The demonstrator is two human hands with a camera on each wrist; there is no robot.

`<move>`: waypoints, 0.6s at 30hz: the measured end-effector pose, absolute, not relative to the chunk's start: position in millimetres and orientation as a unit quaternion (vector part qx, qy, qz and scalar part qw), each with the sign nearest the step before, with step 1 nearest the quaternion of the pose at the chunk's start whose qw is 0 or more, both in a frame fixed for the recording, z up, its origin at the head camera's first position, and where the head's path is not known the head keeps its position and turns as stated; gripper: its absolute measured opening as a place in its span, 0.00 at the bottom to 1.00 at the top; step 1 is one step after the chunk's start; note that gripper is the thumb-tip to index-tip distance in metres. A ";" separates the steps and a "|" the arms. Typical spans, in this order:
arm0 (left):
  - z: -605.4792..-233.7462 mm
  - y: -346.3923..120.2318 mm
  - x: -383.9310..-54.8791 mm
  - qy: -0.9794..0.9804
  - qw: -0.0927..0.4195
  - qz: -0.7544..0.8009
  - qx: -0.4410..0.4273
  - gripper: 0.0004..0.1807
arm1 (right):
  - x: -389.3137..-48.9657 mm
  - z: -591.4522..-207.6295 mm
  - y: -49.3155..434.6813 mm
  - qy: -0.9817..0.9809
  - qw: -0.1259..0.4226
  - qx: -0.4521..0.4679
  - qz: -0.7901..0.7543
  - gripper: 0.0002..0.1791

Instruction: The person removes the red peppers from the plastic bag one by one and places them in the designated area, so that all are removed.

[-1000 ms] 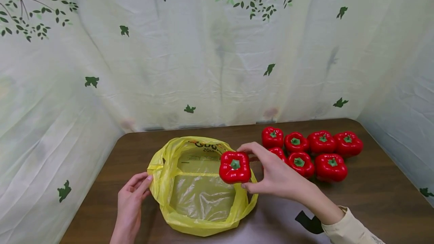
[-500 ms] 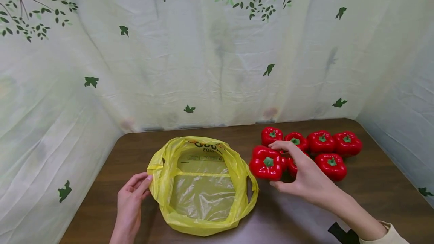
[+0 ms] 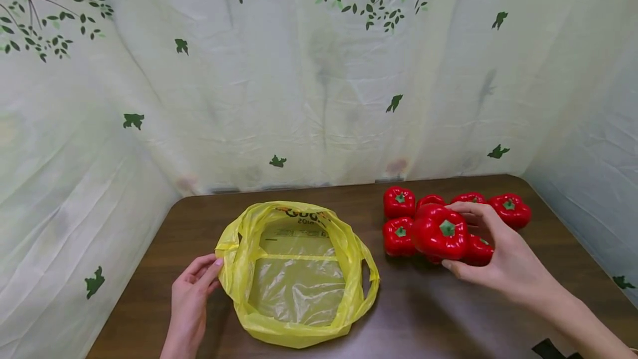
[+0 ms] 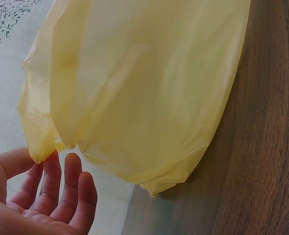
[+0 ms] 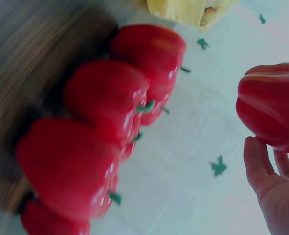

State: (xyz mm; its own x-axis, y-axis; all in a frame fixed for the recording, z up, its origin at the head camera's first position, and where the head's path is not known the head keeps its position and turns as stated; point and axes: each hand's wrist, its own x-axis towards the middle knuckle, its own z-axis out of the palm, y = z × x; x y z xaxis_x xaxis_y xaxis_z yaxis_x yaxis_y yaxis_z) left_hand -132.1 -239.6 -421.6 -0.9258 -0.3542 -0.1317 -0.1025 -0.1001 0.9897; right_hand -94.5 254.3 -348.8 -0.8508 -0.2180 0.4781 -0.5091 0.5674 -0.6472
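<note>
A yellow plastic bag [image 3: 234, 298] stands on the table with its mouth wide open toward the head camera. At its left rim, my left hand [image 3: 191, 298] pinches the edge between thumb and fingertips; the left wrist view shows the pinched corner of the bag [image 4: 149, 98]. My right hand [image 3: 508, 256] grips a glossy red bell pepper [image 3: 441, 232] with a green stem, thumb on the near side and fingers on the far side. That pepper is raised above several other red bell peppers [image 3: 399, 235] and hides parts of them. In the right wrist view the held pepper [image 5: 274, 105] is apart from the row.
Two rows of peppers occupy the back right of the brown wooden table [image 3: 199, 220]. A pale curtain [image 3: 299, 98] with leaf prints hangs behind the table and along its sides. The bag's handle loop [image 3: 370, 284] sticks out toward the peppers.
My right hand has carried the bell pepper rightward from over the bag's right rim to above the group of peppers. The left hand keeps its pinch on the bag's rim.
</note>
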 end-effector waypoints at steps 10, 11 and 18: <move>-421.8 -240.5 -133.7 -0.672 0.075 -0.715 0.180 0.08 | -78.8 -339.7 293.6 -0.888 0.212 0.127 0.388 0.49; -421.5 -240.4 -133.5 -0.671 0.075 -0.715 0.180 0.08 | -77.7 -339.4 297.2 -0.888 0.218 0.119 0.387 0.49; -421.7 -240.8 -133.4 -0.670 0.074 -0.716 0.180 0.08 | -74.1 -349.3 323.5 -0.880 0.268 0.031 0.392 0.47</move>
State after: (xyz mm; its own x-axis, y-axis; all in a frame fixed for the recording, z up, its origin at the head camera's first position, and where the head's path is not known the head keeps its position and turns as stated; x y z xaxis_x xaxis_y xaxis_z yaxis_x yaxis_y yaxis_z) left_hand -133.4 -240.8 -421.7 -0.9242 -0.3474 -0.1586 -0.1350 -0.0913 0.9866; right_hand -74.1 323.5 -349.3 -0.8545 0.1546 0.4959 -0.2654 0.6907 -0.6727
